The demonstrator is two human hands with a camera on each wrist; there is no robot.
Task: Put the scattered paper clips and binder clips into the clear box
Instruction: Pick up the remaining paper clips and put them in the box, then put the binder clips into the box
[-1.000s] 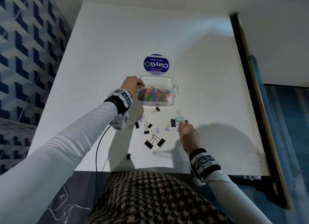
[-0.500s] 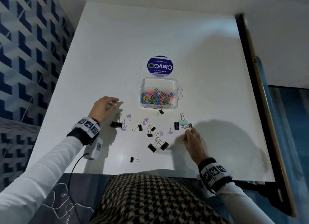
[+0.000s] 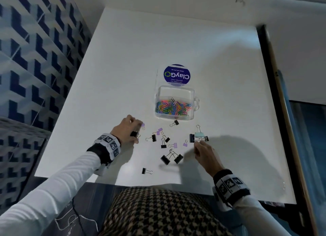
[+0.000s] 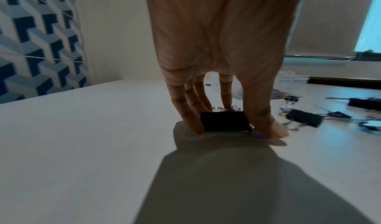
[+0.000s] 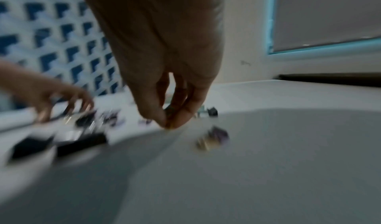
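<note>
White table (image 3: pixel 123 63); blue patterned wall (image 3: pixel 31 56); round ClayGo sticker (image 3: pixel 177 75).

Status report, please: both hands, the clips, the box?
Left hand pinches black binder clip on table. Right hand beside teal binder clip, grip unclear. Clear box open, path free.

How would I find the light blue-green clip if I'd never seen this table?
Start at the clear box full of colourful paper clips on the white table. Look just nearer the person and to the right, by the right hand. The mint binder clip is the only one that colour; its neighbours are black or purple.
</note>
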